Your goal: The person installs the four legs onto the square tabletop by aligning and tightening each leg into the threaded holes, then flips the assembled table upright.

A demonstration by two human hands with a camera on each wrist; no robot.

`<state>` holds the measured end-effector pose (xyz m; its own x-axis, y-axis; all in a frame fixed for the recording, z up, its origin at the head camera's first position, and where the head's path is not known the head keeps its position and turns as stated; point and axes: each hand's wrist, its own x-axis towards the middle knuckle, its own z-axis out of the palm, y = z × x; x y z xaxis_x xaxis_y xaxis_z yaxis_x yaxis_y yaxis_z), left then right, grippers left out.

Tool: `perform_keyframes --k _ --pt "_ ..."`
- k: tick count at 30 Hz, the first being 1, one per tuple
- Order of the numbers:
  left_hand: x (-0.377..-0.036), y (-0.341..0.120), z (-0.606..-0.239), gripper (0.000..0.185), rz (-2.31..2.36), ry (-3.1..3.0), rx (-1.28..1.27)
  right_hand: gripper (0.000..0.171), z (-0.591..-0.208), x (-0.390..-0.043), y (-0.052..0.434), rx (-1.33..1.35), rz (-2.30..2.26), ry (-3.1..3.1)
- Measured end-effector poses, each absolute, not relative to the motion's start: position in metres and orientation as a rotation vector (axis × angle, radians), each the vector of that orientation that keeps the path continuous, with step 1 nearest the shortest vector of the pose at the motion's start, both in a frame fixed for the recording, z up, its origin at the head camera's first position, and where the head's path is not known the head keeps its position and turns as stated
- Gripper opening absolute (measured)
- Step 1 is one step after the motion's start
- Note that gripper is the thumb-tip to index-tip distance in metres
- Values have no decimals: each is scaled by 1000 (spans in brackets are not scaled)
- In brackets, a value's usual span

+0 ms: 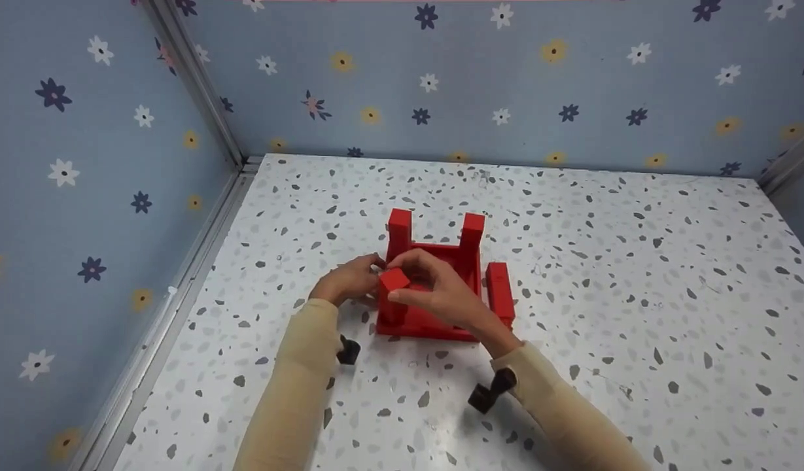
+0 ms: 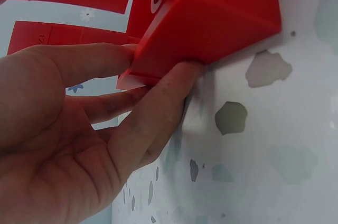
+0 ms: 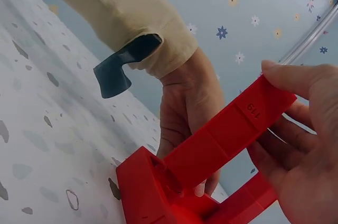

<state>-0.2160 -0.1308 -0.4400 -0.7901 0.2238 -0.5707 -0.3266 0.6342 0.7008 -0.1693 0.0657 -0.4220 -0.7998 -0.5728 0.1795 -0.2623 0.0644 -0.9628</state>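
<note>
red post [image 1: 394, 280] is at the near left corner of the red base [image 1: 428, 333], roughly upright over it. from my feed i can't tell if its foot is fully seated, the joint is mostly hidden. right hand [image 1: 444, 294] is pinching it near the top, thumb one side, fingers the other. main risk i see: high grip, so any sideways pull would lever the foot, and it could go in skewed or pop out. if the foot is off line with its socket and gets pushed anyway, it'd likely jam or scuff the edge

left hand [image 1: 350, 280] has thumb and fingers bent round that same corner of the base, bracing it at counter level. if that hold slackens, i'd expect the base to skid or twist under a downward push, as the counter [image 1: 637, 275] looks smooth. fingertips sit close to the joint too, so a sudden drop of the post could nip them

far left post [image 1: 400, 232] and far right post [image 1: 472, 232] stand up from the base. right hand's fingers are near the far left one, a careless backswing could knock it, though i can't judge how firmly it's fixed. loose red block [image 1: 499, 288] lies just beside the base on the right, under the right forearm's side. a low sweep of that wrist could shove it away
</note>
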Motion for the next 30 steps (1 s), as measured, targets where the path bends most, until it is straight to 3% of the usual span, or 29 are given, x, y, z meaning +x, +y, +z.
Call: perform_keyframes --k 20,25,30 --pt "-215 -130 -439 47 1130 2208 -80 43 -426 -164 56 -796 -1758 2349" --pt "-215 -131 -441 47 1153 2200 -75 35 -422 -164 60 -808 -1794 2225" --pt "-215 -132 -443 61 1165 2205 -62 35 -419 -166 62 -893 -1913 1962"
